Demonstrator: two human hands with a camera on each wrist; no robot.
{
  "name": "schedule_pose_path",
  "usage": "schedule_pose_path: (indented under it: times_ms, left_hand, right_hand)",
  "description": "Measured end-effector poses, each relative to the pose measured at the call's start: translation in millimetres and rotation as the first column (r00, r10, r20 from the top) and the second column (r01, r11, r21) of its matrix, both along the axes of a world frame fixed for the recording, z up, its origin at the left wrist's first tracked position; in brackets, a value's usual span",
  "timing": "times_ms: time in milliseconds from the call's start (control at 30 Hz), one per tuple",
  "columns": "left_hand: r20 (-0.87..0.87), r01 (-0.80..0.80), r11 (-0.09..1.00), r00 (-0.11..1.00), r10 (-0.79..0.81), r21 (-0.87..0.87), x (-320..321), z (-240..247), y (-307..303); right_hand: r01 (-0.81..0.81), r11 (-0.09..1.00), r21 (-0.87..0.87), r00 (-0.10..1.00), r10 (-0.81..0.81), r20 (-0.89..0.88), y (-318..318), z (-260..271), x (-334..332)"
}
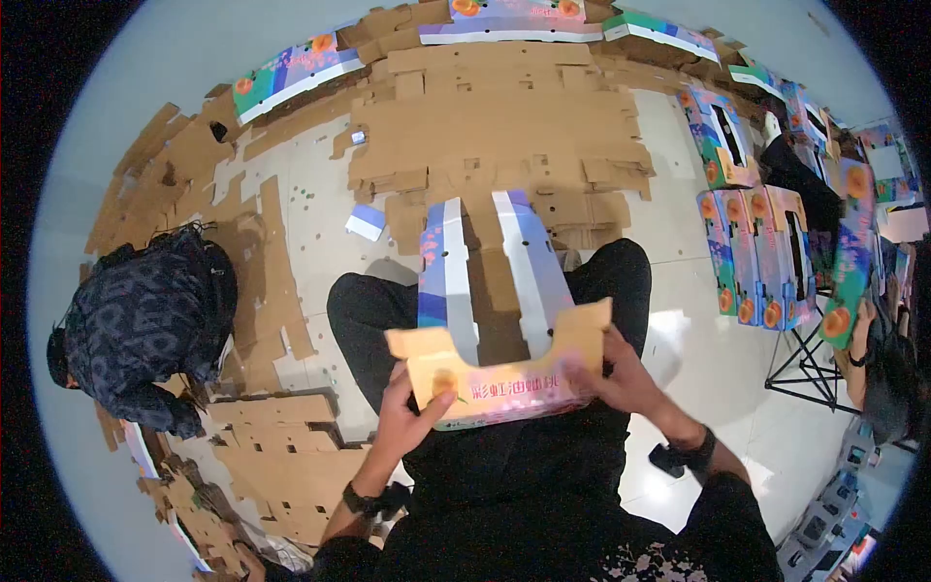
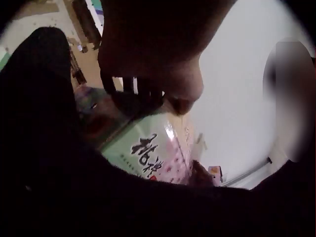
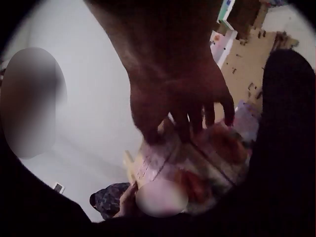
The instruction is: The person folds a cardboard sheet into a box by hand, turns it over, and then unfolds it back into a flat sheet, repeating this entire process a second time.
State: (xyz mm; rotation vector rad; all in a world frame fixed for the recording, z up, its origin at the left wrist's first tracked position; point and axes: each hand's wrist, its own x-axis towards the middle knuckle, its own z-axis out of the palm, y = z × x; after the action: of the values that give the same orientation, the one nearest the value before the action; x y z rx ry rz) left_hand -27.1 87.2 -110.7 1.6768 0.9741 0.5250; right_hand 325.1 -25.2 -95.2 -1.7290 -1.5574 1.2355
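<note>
A printed cardboard fruit box [image 1: 514,384] rests across the person's lap, its long flaps folded partly over the top with a gap between them. Its near end is a yellow-orange panel with a curved cut-out, pink lettering and a peach picture. At that panel's left corner the left hand [image 1: 411,419] grips the box, thumb on the printed face. The right hand [image 1: 626,376] holds the opposite corner, its thumb also on the panel. Green and pink printed sides of the box [image 2: 143,150] show under the left fingers in the left wrist view. Peach prints on the box [image 3: 197,175] appear below the right fingers.
Flat brown cardboard sheets [image 1: 504,112] cover the floor ahead. Finished-looking printed boxes [image 1: 752,257] stand at the right, near a black wire stand [image 1: 810,373]. One person [image 1: 145,315] bends down at the left; another person's hand [image 1: 861,325] holds a printed panel at the right.
</note>
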Motion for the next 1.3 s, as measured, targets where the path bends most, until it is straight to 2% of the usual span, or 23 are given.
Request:
schedule_pose_path:
  times_ms: [33,67,100,167,200,267,300,333,367,467,567,667,733,867,933,967,1033,1133,1167,1267,1300]
  left_hand:
    - [-0.003,-0.094,0.989,0.996,0.094,-0.117,2.8,-8.5,-3.8]
    - [0.047,-0.172,0.925,0.979,0.199,-0.340,9.6,-7.5,-3.4]
    - [0.071,-0.225,0.807,0.947,0.312,-0.546,17.3,-6.1,-2.2]
    - [0.129,-0.333,0.803,0.885,0.447,-0.494,27.0,-21.3,-5.9]
    - [0.161,-0.386,0.795,0.848,0.506,-0.468,29.6,-29.1,-5.1]
    - [0.158,-0.425,0.828,0.848,0.505,-0.366,33.0,-36.9,6.1]
    - [0.160,-0.441,0.841,0.849,0.504,-0.313,33.5,-41.2,10.9]
    - [0.121,-0.332,0.901,0.919,0.376,-0.278,28.6,-43.0,18.1]
    - [0.124,-0.324,0.886,0.916,0.381,-0.332,29.1,-45.8,18.6]
    - [0.123,-0.306,0.835,0.908,0.400,-0.456,33.8,-42.0,20.7]
    - [0.122,-0.312,0.822,0.903,0.413,-0.477,34.5,-33.1,20.6]
    - [0.131,-0.302,0.816,0.901,0.413,-0.493,32.0,-34.6,18.5]
    - [0.150,-0.290,0.783,0.888,0.434,-0.550,32.4,-41.0,20.6]
    - [0.149,-0.325,0.784,0.874,0.463,-0.530,31.3,-66.9,25.1]
    - [0.100,-0.373,0.756,0.862,0.497,-0.538,30.5,-74.9,27.6]
    - [0.127,-0.335,0.748,0.865,0.485,-0.574,29.4,-77.5,28.2]
    - [0.182,-0.252,0.728,0.869,0.460,-0.638,26.5,-81.4,29.3]
    - [0.069,-0.239,0.759,0.934,0.350,-0.606,20.4,-86.2,31.8]
    - [0.079,-0.283,0.748,0.910,0.408,-0.600,26.7,-72.7,32.3]
    - [0.109,-0.360,0.691,0.838,0.535,-0.626,38.7,-47.3,24.0]
    - [0.108,-0.317,0.643,0.841,0.531,-0.697,37.7,-53.0,27.5]
  right_hand:
    - [0.200,0.975,-0.093,0.978,-0.204,-0.032,-2.2,-11.4,-6.0]
    - [0.380,0.904,-0.194,0.916,-0.397,-0.054,-4.4,-27.7,-11.7]
    - [0.468,0.872,-0.148,0.873,-0.481,-0.075,-5.6,-42.5,-15.2]
    - [0.624,0.779,-0.060,0.768,-0.626,-0.135,2.0,-54.9,-29.7]
    - [0.648,0.759,-0.058,0.745,-0.648,-0.159,4.8,-54.5,-34.5]
    - [0.699,0.713,-0.051,0.691,-0.693,-0.206,10.2,-47.7,-40.5]
    - [0.647,0.762,-0.027,0.743,-0.638,-0.201,8.4,-54.4,-35.9]
    - [0.591,0.807,-0.004,0.791,-0.580,-0.194,8.1,-60.7,-30.5]
    - [0.531,0.847,0.018,0.834,-0.520,-0.185,6.0,-66.8,-26.6]
    - [0.519,0.845,0.133,0.854,-0.504,-0.130,8.8,-69.5,-24.0]
    - [0.582,0.813,-0.024,0.784,-0.568,-0.250,11.7,-63.4,-29.7]
    - [0.612,0.791,-0.002,0.764,-0.592,-0.256,14.7,-58.6,-33.4]
    - [0.613,0.789,-0.052,0.757,-0.604,-0.250,16.8,-70.8,-28.1]
    - [0.603,0.791,-0.102,0.751,-0.606,-0.260,20.9,-88.9,-23.7]
    - [0.600,0.771,-0.216,0.713,-0.637,-0.292,23.8,-81.1,-23.8]
    - [0.594,0.758,-0.271,0.693,-0.653,-0.307,25.9,-75.7,-24.8]
    - [0.556,0.804,-0.212,0.733,-0.594,-0.331,22.9,-81.7,-23.1]
    - [0.538,0.830,-0.146,0.763,-0.554,-0.334,14.2,-110.0,-16.7]
    - [0.538,0.833,-0.131,0.768,-0.548,-0.331,13.5,-117.1,-16.7]
    - [0.727,0.614,-0.308,0.563,-0.789,-0.245,14.0,-126.3,-25.5]
    - [0.615,0.661,-0.430,0.587,-0.748,-0.310,18.2,-124.6,-20.8]
